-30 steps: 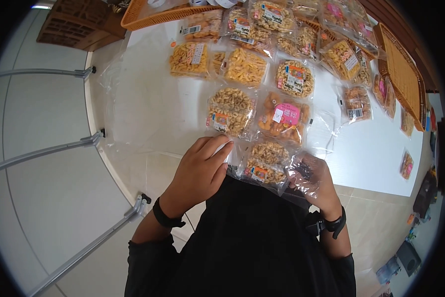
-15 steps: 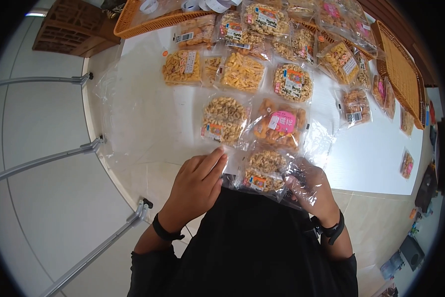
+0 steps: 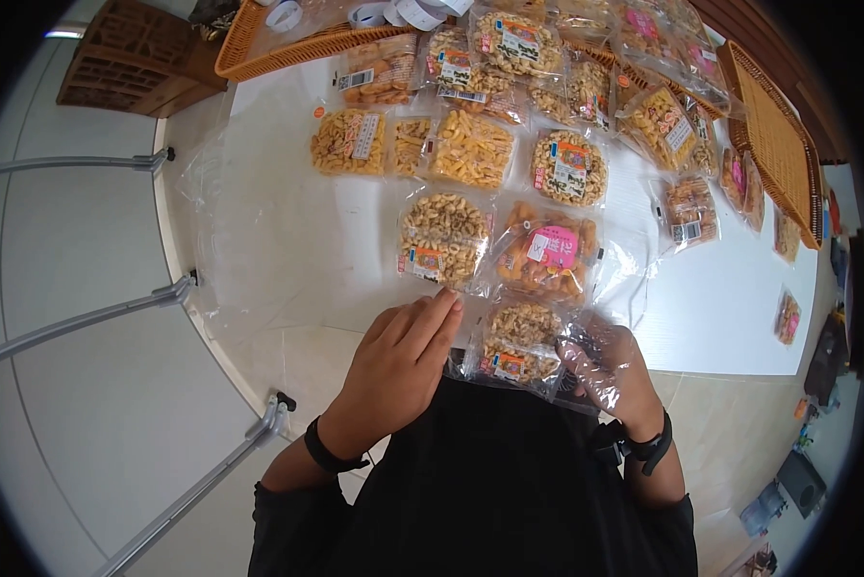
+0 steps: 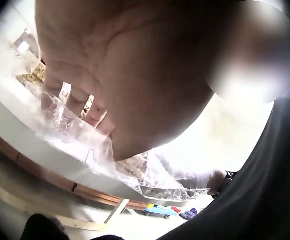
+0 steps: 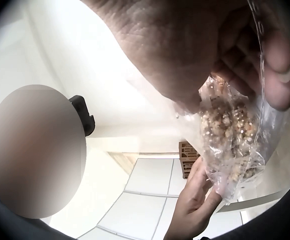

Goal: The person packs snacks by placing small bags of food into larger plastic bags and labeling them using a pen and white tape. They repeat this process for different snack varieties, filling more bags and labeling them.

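A pack of nut-like clusters (image 3: 522, 332) with an orange label lies at the table's near edge, between the hands. My right hand (image 3: 619, 370), covered partly by clear plastic, grips this pack's right side with curled fingers; the right wrist view shows the pack (image 5: 230, 130) close under them. My left hand (image 3: 405, 351) holds the near left edge of a large clear plastic bag (image 4: 100, 155), fingers extended on top and thumb below, mostly hidden in the head view. Beyond my hands lie another cluster pack (image 3: 444, 231) and a pink-labelled snack pack (image 3: 547, 252).
Several more snack packs (image 3: 470, 147) crowd the far half of the white table (image 3: 739, 308). A wicker tray (image 3: 788, 144) stands at the far right, another tray (image 3: 249, 48) at the far left with paper rolls (image 3: 417, 13). Left of the table are pale panels with metal rails (image 3: 76, 332).
My left hand has slid a little to the right along the bag's edge. The near packs shift slightly with it, while my right hand keeps its grip; the head view tilts a little.
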### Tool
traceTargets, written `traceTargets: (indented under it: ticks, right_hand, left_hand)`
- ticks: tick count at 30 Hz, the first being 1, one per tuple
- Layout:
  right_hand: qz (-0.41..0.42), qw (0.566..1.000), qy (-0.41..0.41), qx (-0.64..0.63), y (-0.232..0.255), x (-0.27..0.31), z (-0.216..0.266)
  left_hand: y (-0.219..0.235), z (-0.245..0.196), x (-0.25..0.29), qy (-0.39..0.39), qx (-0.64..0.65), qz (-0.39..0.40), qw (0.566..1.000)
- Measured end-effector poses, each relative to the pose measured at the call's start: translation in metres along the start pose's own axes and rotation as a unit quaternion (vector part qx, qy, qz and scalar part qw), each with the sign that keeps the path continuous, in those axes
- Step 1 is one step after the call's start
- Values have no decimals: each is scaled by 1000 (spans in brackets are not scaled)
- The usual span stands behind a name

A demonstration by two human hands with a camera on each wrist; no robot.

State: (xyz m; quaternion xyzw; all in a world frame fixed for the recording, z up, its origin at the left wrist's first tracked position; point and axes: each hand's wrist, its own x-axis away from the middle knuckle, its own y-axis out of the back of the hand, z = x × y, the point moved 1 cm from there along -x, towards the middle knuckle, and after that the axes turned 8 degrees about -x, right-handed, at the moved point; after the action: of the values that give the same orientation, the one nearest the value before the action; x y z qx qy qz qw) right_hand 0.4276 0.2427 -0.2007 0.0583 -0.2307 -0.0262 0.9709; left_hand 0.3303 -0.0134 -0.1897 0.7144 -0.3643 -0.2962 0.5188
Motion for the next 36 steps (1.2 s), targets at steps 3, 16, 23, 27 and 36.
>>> traceTargets:
  ticks: [3, 16, 23, 27, 36]
  right_hand:
    - [6, 1000, -20, -12, 0, -1, 4]
    - [29, 999, -18, 31, 8, 0, -7]
    - [29, 999, 17, 43, 8, -1, -14]
    - [22, 998, 51, 40, 8, -2, -11]
    - [17, 999, 11, 31, 7, -1, -18]
  left_hand:
    - [-1, 0, 1, 16, 5, 6, 1000]
    - [0, -5, 22, 50, -65, 51, 995]
    - [7, -6, 10, 39, -32, 22, 998]
    - [-4, 6, 1, -32, 3, -8, 999]
    - [-7, 2, 2, -1, 26, 18, 1000]
